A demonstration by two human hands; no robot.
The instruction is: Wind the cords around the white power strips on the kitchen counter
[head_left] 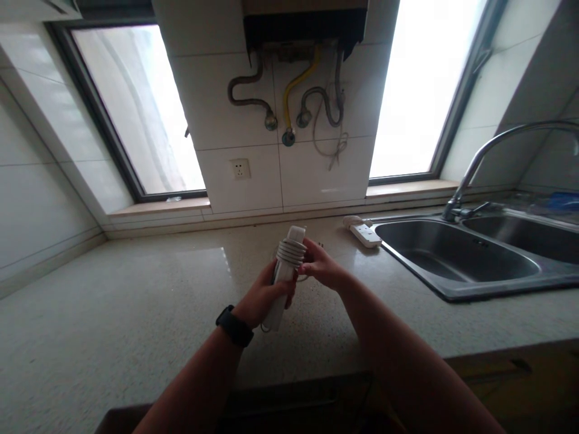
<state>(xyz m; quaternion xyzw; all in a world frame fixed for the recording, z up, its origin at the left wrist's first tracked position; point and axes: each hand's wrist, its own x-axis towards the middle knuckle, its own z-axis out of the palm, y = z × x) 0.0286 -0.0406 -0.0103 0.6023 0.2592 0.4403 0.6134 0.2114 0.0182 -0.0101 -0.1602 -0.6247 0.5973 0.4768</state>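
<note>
Held slanted above the counter is a long white power strip point(275, 307), seen from a side where no sockets show. Several turns of its white cord point(290, 253) are wrapped around the upper part. My left hand point(265, 295) is closed round the strip's middle, just below the coils. At the right side of the coils, my right hand point(323, 266) has its fingers pinched on the cord, with a loose loop hanging under them. Its fingertips are partly hidden behind the strip. A second white power strip point(365, 234) lies by the sink, a cord bunched at its far end.
The speckled countertop point(136, 301) runs along the tiled wall. To the right is a steel double sink point(452, 256) with a tall curved faucet point(474, 163). A wall socket point(240, 169) sits below the pipes of a wall-mounted heater point(305, 30). Windows flank it.
</note>
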